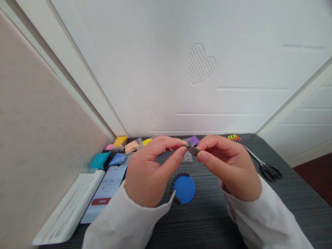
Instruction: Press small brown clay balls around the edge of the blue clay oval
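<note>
Head view: left hand point(151, 169), fingertips pinched at a small dark bit point(185, 145); right hand point(234, 169), fingertips closed on a flat grey piece point(194, 151), apparently fine two-handed work, join unclear. Below, on the dark table point(204, 214): blue disc point(185, 189), partly edged with dark beads point(172, 183).
</note>
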The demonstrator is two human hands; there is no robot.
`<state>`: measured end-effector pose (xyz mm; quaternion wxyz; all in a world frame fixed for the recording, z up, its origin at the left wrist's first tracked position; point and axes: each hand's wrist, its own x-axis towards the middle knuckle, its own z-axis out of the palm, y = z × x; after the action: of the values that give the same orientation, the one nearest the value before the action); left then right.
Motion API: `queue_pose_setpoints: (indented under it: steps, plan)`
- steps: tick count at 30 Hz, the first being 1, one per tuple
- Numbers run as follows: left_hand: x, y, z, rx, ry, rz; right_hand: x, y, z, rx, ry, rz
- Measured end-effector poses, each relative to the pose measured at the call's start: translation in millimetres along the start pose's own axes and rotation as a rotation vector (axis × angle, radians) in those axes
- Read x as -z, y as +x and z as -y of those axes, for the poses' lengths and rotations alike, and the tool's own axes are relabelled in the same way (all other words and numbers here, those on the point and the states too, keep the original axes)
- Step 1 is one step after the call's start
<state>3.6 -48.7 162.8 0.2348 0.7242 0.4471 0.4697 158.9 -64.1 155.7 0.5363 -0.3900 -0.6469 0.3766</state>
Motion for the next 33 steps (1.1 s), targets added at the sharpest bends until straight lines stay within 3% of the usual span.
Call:
queue_pose_setpoints:
  steps: [6, 10, 18, 28, 30, 33]
  plan:
    - [-0.9, -5, -6, -0.002, -0.044, 0.031, -3, 3, -3, 0.075, -0.193, -0.035]
    - [-2.2, -8, -9, -0.002, -0.073, -0.007, -4, 3, -1, 0.126, -0.299, -0.074]
    - [3.4, -2, -9, 0.021, 0.045, 0.063, -5, 2, 1, 0.171, -0.369, -0.073]
    - [-7.0, -3, -9, 0.11, 0.03, -0.189, -7, 0, 2, 0.244, -0.384, -0.097]
    - [-7.1, -2, -9, 0.085, 0.032, -0.195, -7, 1, 3, 0.281, -0.434, -0.111]
    - [-5.5, -4, -9, 0.022, 0.013, -0.099, -7, 1, 3, 0.328, -0.508, -0.148]
